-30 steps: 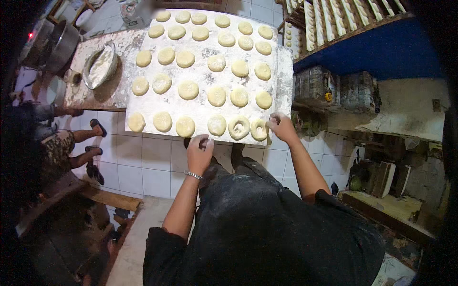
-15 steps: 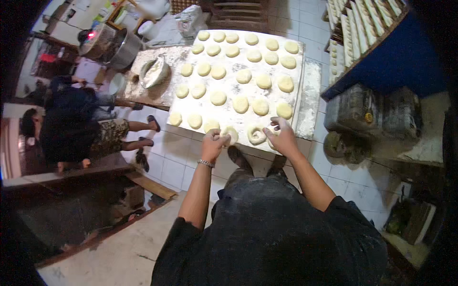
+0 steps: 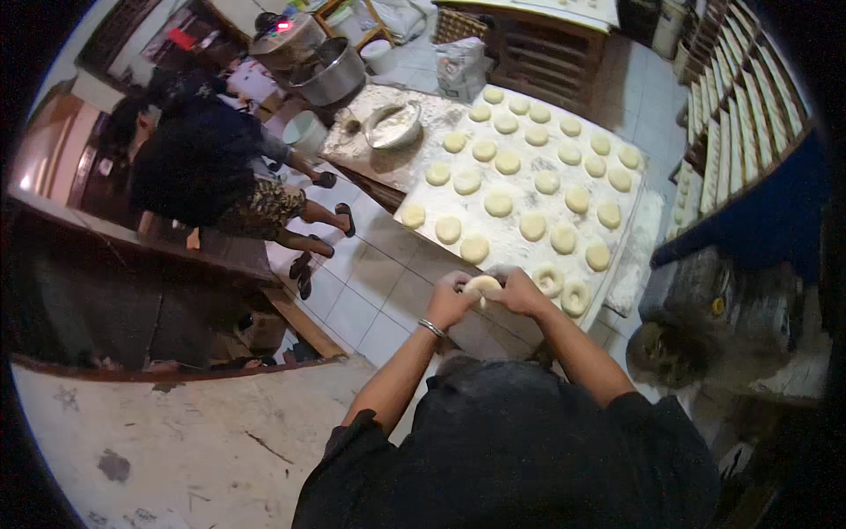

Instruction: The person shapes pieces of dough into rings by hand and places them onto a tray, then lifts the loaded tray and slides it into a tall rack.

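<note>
A pale dough round is lifted off the board at its near edge, pinched between my two hands. My left hand, with a metal bracelet at the wrist, grips its left side. On the opposite side, the fingers of my right hand close around it; some fingertips are hidden by the dough. Beside my right hand lie two dough rings with hollow middles, one ring slightly left of the other ring. Several flat dough rounds sit in rows on the floured board.
Left of the board, a metal bowl of flour rests on a floured side table. Another person stands farther left. Racks of shaped dough rise at the right, above dark containers. A flour bag stands behind.
My right hand has left the ring at the board's edge and joined my left on a dough round, now raised off the board. The whole view has swung leftward.
</note>
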The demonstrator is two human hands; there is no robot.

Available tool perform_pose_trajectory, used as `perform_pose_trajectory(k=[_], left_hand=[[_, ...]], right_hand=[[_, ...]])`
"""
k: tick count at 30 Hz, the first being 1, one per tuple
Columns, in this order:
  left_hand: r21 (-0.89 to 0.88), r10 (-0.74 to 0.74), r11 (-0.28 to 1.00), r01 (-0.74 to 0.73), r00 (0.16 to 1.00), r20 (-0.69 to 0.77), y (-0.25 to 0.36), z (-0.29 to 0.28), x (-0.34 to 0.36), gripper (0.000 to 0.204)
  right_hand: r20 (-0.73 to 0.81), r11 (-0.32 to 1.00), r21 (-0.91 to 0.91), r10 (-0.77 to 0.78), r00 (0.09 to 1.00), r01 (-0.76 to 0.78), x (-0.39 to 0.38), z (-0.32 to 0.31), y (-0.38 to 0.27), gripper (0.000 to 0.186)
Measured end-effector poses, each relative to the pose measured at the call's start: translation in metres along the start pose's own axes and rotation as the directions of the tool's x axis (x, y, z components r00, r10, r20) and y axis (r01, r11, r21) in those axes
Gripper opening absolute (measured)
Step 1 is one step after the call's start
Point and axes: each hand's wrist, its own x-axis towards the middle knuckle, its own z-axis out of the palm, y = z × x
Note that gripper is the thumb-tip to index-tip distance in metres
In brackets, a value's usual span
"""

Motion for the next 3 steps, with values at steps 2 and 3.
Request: perform_pose_trajectory(k=[2,3], left_hand=[[0.271,0.203,0.953,-0.137,0.951,-0.233,0.014,0.01,-0.001,0.035],[0.279,0.25,0.945,-0.172,0.929,-0.272,0.027,-0.028,0.015,0.035]], right_hand=[[-0.003,0.999,-0.041,-0.024,1.0,0.024,0.013,0.004,0.004,0.044],[0.008,0.994,-0.07,-0.08,0.997,0.08,0.05,0.012,-0.024,0.044]])
